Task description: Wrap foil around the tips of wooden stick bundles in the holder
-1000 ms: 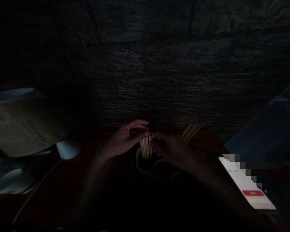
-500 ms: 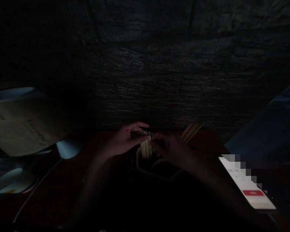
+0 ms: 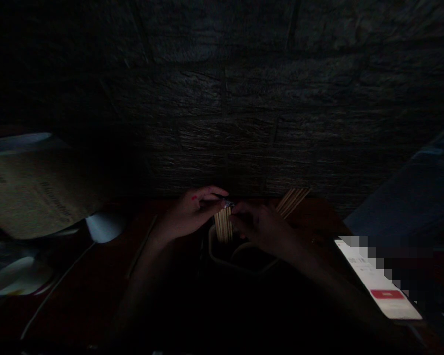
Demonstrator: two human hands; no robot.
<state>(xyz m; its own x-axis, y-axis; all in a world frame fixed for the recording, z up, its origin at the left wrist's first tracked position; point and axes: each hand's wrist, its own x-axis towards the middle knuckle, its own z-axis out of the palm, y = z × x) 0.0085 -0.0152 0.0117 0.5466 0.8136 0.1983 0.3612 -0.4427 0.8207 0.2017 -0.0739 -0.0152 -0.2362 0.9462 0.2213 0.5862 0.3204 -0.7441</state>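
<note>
In the dim head view, a bundle of thin wooden sticks (image 3: 223,226) stands upright in a dark, pale-rimmed container (image 3: 211,249). My left hand (image 3: 188,212) is closed at the upper left of the bundle, its thumb against the stick tops and its index finger stretched above them. On the other side, my right hand (image 3: 264,224) pinches at the bundle's upper right edge. Between the fingertips, over the tops, lies a small shiny crinkled piece (image 3: 228,203), perhaps foil or clear plastic. Darkness and the fingers hide how it sits on the sticks.
More wooden sticks (image 3: 293,202) fan out behind my right hand. A lit phone (image 3: 377,281) lies at right. At left are a brown printed paper bag (image 3: 40,192), a white cup-like object (image 3: 103,228) and a white cable (image 3: 57,286). A stone-textured wall (image 3: 222,98) rises behind the brown table.
Both hands stay almost in place, with very small shifts of the fingers. The shiny piece now shows slightly less at the stick tops.
</note>
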